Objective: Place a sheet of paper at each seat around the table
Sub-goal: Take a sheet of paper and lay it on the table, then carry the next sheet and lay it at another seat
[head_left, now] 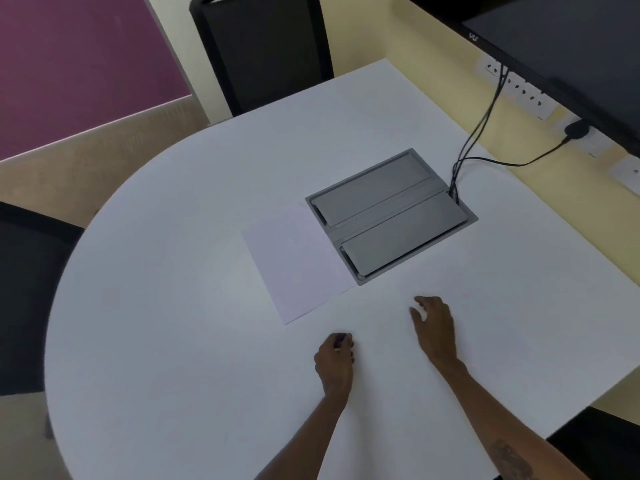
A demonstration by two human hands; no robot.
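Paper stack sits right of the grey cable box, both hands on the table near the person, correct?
Not quite. In the head view the paper stack lies left of the grey cable box, touching its edge. The left hand and right hand are indeed low over the table near the person.

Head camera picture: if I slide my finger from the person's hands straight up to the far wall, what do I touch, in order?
Left hand → right hand → sheet of paper → grey cable box → black chair.
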